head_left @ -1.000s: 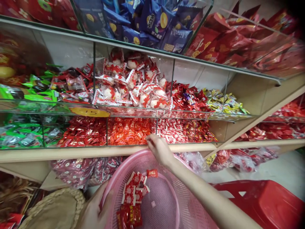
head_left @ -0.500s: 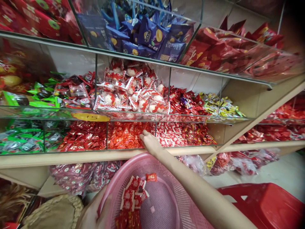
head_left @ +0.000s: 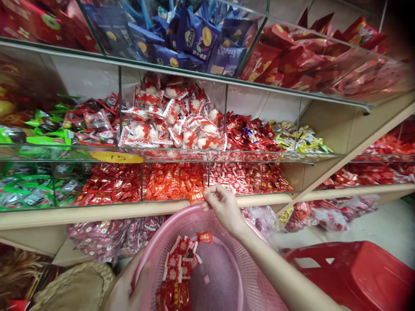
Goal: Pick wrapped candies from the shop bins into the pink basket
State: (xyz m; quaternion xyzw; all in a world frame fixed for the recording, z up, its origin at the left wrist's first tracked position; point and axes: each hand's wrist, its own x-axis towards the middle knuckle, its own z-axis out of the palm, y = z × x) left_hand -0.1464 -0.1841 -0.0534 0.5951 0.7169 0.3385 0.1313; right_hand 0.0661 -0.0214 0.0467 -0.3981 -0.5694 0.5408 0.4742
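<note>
My right hand pinches an orange-red wrapped candy between thumb and fingertips, above the far rim of the pink mesh basket and in front of the shelf's lower row. My left hand grips the basket's left rim, its fingers partly blurred. Inside the basket, several red-and-white candies lie on the left with darker red ones below them, and one orange-red candy rests near the far side. Similar orange-red candies fill the lower compartment behind my right hand.
Glass dividers separate candies on the wooden shelf. A yellow price tag hangs on its middle ledge. A red stool stands at right, a woven basket at lower left, and bagged goods beneath the shelf.
My right hand has drawn back from the lower compartment towards the basket, now with an orange-red candy visible in its fingers. My left hand still holds the rim. The view has shifted slightly.
</note>
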